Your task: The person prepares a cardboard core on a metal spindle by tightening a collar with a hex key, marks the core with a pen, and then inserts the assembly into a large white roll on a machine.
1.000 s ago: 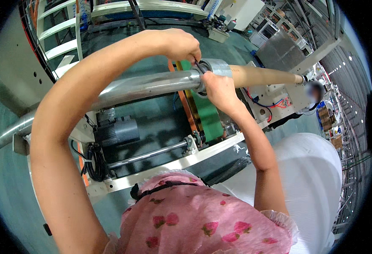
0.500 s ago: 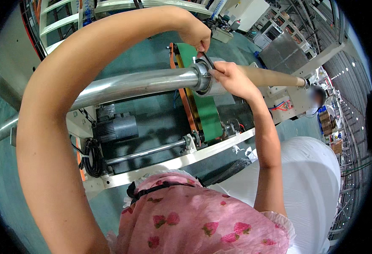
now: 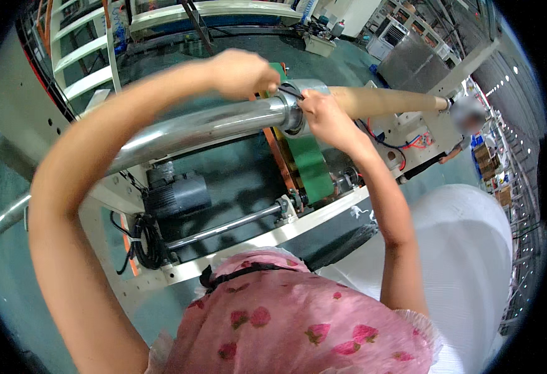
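Observation:
A thin dark tool that looks like a hex key lies over the metal collar on a shiny steel shaft. My right hand is closed around its near end, at the collar's right side. My left hand, slightly smeared by motion, reaches over the shaft with curled fingers at the tool's far end. Just right of the collar is a pale grey wrapped section, and beyond it a long brown cardboard tube on the same shaft. Where the tool's tip meets the collar is hidden.
Under the shaft run a green belt, a dark motor and a cream frame rail. Coiled black cable hangs at the left. A large white wrapped roll stands close on my right. Another person stands at the far right.
My left hand has swung left and down, nearer the shaft. The tool has turned from steep to flatter, its far end now pointing left. My right hand has shifted slightly left.

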A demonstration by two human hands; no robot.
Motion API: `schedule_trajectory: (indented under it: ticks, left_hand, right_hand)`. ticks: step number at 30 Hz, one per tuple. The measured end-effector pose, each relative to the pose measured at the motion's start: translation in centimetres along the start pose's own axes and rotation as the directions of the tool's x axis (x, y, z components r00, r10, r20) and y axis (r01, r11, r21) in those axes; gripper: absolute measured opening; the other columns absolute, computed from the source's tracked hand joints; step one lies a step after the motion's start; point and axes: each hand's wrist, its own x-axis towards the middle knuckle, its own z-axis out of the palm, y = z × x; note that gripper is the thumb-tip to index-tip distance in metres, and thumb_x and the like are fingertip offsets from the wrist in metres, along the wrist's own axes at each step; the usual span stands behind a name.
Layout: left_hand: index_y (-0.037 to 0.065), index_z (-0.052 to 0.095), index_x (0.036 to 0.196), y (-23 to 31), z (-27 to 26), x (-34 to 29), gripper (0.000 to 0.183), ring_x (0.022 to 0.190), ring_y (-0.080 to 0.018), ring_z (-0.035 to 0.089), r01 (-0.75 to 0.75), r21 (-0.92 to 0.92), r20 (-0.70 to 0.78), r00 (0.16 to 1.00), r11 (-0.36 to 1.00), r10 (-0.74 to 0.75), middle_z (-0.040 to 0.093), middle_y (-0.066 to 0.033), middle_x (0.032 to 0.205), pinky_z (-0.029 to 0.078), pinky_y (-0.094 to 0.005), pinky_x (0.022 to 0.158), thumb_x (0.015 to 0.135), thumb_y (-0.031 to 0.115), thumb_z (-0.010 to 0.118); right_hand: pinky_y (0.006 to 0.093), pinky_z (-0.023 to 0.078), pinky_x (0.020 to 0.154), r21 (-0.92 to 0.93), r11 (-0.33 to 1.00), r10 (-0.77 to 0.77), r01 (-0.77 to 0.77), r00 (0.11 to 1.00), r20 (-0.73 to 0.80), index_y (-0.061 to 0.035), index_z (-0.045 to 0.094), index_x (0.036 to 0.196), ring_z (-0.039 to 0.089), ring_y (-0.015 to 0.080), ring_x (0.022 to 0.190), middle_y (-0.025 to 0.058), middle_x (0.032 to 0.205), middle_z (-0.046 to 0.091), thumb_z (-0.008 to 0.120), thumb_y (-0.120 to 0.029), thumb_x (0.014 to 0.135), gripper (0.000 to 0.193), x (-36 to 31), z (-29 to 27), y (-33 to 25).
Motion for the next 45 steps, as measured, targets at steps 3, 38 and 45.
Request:
schedule_trajectory:
  ticks: [3, 38, 45]
  left_hand:
    - [0.008, 0.056, 0.083, 3.1, 2.9, -2.3, 0.021, 0.067, -0.0299, 0.055, 0.242, -0.208, -0.089, 0.960, 0.948, -0.265, 0.056, -0.0154, 0.069, 0.042, -0.0407, 0.060, 0.081, 0.024, 0.042]
    - [0.003, 0.055, 0.072, 2.2, 3.7, -4.6, 0.019, 0.053, -0.0065, 0.048, -0.207, -0.941, -0.338, 0.585, 0.267, -0.737, 0.053, -0.0024, 0.064, 0.039, -0.0185, 0.050, 0.073, -0.001, 0.037]
    - [0.002, 0.055, 0.097, -0.6, 4.4, 4.4, 0.023, 0.078, -0.0133, 0.052, 0.025, -0.786, -0.336, 0.822, 0.618, -0.460, 0.057, -0.0062, 0.089, 0.040, -0.0250, 0.071, 0.081, 0.008, 0.039]
  right_hand:
    - [0.0423, 0.038, 0.062, -0.019, 0.997, -0.071, 0.073, 0.994, 0.086, 0.0025, 0.046, 0.059, 0.048, 0.0363, 0.071, 0.0197, 0.071, 0.047, 0.043, 0.001, 0.065, 0.006, 0.8, -0.1, 0.3]
    - [0.0297, 0.041, 0.057, -0.347, 0.777, -0.572, 0.525, 0.819, -0.040, -0.0109, 0.048, 0.051, 0.048, 0.0176, 0.064, 0.0005, 0.058, 0.047, 0.053, -0.012, 0.055, 0.006, 4.6, 0.3, 4.3]
    - [0.0311, 0.042, 0.054, -0.342, 0.834, -0.491, 0.434, 0.866, -0.098, -0.0107, 0.050, 0.053, 0.050, 0.0178, 0.063, 0.0005, 0.059, 0.049, 0.054, -0.011, 0.051, 0.005, 3.6, 0.8, 4.3]
